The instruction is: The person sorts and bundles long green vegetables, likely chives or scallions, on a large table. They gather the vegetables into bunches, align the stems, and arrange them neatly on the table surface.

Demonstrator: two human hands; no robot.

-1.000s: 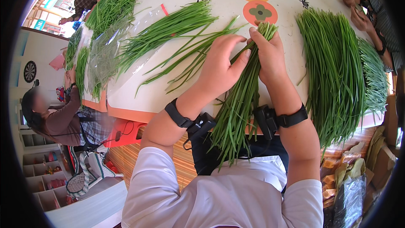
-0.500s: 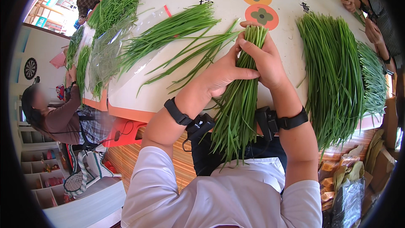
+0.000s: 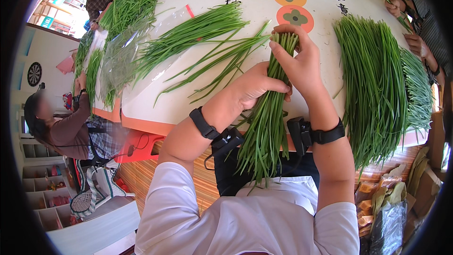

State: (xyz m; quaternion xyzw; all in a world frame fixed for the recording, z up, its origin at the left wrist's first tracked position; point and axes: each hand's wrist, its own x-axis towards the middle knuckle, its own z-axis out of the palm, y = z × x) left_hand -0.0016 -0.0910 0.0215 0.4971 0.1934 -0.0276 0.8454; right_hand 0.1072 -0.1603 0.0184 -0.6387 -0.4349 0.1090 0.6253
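A thick bunch of green garlic chives hangs over the table edge, pale stem ends up and leaf tips toward my lap. My left hand wraps it below the stem ends, thumb across the front. Higher up, my right hand curls around the stem ends, its thumb and forefinger against them. To the left lie a few loose chives and, beyond them, a pile of chives partly on a clear plastic bag. A large chive pile stretches along the table at the right.
Black straps with small boxes circle both my forearms. The white table has an orange border. More chives lie at the far left. People work at the left and right; one person's hand is near the right-hand chives. A red stool stands at left.
My right hand has shifted up and slightly right, and its fingers now curl over the stem ends. My left hand keeps its grip on the bunch.
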